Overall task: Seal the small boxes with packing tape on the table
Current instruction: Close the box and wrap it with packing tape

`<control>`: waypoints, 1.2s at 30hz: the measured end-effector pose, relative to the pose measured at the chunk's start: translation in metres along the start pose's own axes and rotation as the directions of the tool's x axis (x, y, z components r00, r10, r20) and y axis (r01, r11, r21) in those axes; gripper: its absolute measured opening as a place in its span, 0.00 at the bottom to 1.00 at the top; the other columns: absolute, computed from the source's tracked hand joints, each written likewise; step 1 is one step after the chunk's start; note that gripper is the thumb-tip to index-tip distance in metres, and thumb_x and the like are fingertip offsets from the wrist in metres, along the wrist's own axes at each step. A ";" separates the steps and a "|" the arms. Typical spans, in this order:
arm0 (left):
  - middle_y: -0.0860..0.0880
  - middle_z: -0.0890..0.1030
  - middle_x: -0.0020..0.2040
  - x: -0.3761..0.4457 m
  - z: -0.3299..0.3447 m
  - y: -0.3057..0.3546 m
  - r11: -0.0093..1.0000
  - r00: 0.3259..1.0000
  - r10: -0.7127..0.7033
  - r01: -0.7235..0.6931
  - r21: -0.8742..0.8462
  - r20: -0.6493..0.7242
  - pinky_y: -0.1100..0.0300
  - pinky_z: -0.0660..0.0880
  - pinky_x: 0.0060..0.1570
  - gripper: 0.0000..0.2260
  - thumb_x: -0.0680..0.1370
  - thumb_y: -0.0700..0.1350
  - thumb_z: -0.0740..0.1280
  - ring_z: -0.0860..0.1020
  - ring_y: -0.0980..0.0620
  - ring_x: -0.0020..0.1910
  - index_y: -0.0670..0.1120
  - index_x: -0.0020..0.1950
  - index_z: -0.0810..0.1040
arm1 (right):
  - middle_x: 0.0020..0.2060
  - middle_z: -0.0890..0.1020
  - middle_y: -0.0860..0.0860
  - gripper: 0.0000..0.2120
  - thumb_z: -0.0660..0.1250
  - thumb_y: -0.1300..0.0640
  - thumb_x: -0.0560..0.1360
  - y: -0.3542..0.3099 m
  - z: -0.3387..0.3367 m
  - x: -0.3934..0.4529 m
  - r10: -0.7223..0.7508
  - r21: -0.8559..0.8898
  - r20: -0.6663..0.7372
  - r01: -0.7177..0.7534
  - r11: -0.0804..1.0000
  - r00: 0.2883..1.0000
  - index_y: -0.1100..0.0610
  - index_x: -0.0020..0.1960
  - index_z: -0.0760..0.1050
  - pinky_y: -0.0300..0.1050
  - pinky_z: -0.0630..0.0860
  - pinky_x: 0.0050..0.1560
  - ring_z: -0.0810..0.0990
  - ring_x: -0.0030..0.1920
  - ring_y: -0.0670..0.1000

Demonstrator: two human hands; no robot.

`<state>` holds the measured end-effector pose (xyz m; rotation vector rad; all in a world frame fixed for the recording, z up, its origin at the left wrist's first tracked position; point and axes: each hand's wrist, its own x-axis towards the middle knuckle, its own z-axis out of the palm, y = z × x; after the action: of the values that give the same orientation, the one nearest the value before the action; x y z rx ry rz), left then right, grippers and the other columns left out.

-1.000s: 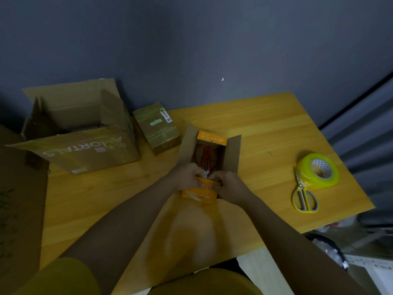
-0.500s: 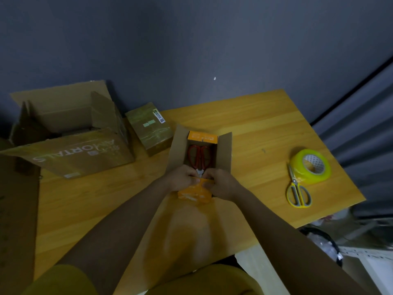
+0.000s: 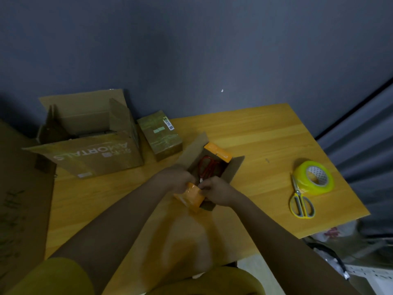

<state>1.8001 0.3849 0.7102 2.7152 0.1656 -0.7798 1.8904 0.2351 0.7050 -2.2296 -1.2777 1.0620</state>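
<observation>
A small cardboard box (image 3: 234, 170) lies open on the wooden table (image 3: 265, 137), its side flaps standing up and a red cable (image 3: 207, 168) coiled inside. Its near and far end flaps are orange. My left hand (image 3: 173, 179) and my right hand (image 3: 215, 189) meet at the near orange flap (image 3: 190, 196), fingers curled over its upper edge. A second small box (image 3: 160, 135), closed and with a label on top, stands behind to the left. A roll of yellow-green packing tape (image 3: 314, 177) lies at the table's right side.
Yellow-handled scissors (image 3: 301, 202) lie against the tape roll. A large open carton (image 3: 85, 141) stands at the back left by the grey wall. Flat cardboard leans at the far left. The table's right edge drops off to a bag and a curtain.
The small open box has turned slightly clockwise under my hands, and the near orange flap is lifted higher. My view has shifted a little to the left.
</observation>
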 end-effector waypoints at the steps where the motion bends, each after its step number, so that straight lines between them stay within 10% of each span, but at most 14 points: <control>1: 0.45 0.78 0.52 0.000 0.000 0.001 0.995 1.000 -0.014 0.015 0.096 -0.017 0.52 0.72 0.54 0.13 0.77 0.40 0.60 0.73 0.44 0.56 0.50 0.60 0.76 | 0.48 0.82 0.53 0.10 0.63 0.65 0.78 -0.003 0.000 -0.001 -0.031 -0.030 0.015 0.032 0.999 0.999 0.62 0.55 0.82 0.38 0.67 0.43 0.77 0.47 0.48; 10: 0.47 0.71 0.61 0.002 -0.010 0.031 0.971 0.952 -0.098 0.156 0.183 -0.290 0.51 0.56 0.66 0.13 0.76 0.41 0.60 0.62 0.45 0.67 0.49 0.60 0.73 | 0.48 0.82 0.54 0.08 0.64 0.61 0.79 0.019 -0.008 -0.025 -0.196 -0.132 -0.371 0.158 0.979 0.908 0.60 0.53 0.81 0.41 0.74 0.44 0.79 0.49 0.52; 22: 0.48 0.72 0.64 0.082 -0.043 0.142 0.991 0.875 -0.023 -0.044 -0.125 -0.484 0.52 0.71 0.57 0.16 0.81 0.38 0.55 0.70 0.47 0.64 0.48 0.67 0.70 | 0.43 0.84 0.52 0.04 0.69 0.63 0.75 0.151 -0.059 -0.062 0.099 0.200 -0.583 0.024 0.979 0.807 0.60 0.47 0.82 0.41 0.76 0.45 0.81 0.42 0.49; 36: 0.42 0.71 0.67 0.264 0.007 0.268 0.923 0.980 -0.200 0.182 -0.340 -0.020 0.46 0.71 0.59 0.17 0.84 0.46 0.54 0.71 0.40 0.63 0.44 0.72 0.65 | 0.50 0.77 0.61 0.15 0.63 0.57 0.69 0.360 -0.139 -0.108 0.217 -0.052 -0.499 -0.279 0.959 0.839 0.61 0.53 0.78 0.57 0.74 0.44 0.76 0.51 0.65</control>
<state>2.0717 0.1363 0.6341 2.4170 0.5337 -0.6589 2.1699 -0.0380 0.6183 -2.5847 -0.8664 0.4381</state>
